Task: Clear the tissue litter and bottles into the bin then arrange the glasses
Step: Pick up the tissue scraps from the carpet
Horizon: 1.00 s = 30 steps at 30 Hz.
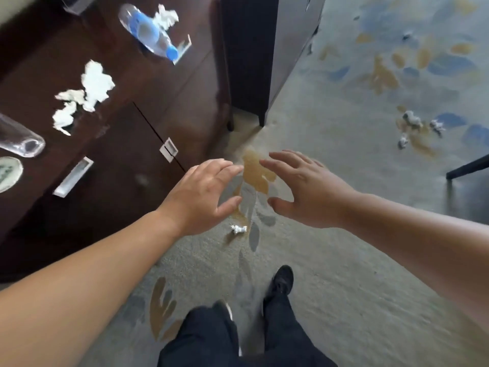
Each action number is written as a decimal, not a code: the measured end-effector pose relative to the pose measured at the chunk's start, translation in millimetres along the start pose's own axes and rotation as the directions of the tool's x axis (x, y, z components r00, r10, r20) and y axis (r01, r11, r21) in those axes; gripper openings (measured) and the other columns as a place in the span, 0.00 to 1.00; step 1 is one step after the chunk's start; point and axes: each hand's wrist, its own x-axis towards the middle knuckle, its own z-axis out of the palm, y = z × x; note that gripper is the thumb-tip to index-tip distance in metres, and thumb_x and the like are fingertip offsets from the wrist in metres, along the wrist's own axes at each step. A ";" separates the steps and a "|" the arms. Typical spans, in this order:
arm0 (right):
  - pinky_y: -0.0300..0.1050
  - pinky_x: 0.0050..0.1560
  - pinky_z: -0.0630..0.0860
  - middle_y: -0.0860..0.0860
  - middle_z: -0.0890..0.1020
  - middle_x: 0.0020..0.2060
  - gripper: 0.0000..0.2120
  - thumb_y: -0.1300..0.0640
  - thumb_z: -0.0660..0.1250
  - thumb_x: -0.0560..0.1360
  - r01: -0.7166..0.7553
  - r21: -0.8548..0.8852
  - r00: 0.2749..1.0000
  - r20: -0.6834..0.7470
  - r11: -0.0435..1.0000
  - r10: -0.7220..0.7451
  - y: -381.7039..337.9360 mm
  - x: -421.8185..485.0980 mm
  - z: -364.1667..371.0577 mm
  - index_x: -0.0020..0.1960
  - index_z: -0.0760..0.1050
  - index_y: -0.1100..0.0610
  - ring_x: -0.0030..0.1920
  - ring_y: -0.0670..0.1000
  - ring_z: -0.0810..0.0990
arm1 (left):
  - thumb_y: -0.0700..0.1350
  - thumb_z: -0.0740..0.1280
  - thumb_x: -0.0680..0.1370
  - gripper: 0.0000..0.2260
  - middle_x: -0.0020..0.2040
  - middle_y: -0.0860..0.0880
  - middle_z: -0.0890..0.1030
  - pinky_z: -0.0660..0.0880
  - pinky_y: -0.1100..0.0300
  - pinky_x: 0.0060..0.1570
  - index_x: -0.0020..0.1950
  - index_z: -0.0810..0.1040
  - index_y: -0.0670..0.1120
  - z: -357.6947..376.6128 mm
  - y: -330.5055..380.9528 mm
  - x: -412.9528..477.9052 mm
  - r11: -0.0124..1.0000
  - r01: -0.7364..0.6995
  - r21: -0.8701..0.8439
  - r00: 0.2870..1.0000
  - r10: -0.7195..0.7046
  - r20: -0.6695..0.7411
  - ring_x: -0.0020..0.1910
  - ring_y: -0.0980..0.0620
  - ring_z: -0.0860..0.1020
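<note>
Open carpet (330, 274) lies around the tissue ball (238, 229); the cabinet (119, 181) walls the left.

Both forearms (92, 282) are bare, and the left hand (203, 194) and right hand (304, 186) are uncovered too. The legs are in dark, near-black trousers (206, 337). A black shoe (281, 282) is on the right foot; the other shoe (225, 308) is blurred, with a pale edge.
</note>
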 end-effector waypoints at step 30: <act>0.49 0.72 0.54 0.48 0.59 0.75 0.35 0.38 0.58 0.74 -0.169 0.148 0.953 0.279 0.974 0.123 224.2 227.0 507.7 0.76 0.53 0.47 0.75 0.50 0.54 | 0.55 0.62 0.77 0.25 0.68 0.50 0.67 0.65 0.49 0.66 0.73 0.62 0.52 596.5 -230.3 123.8 0.993 0.109 -0.049 0.886 -0.074 0.457 0.67 0.48 0.65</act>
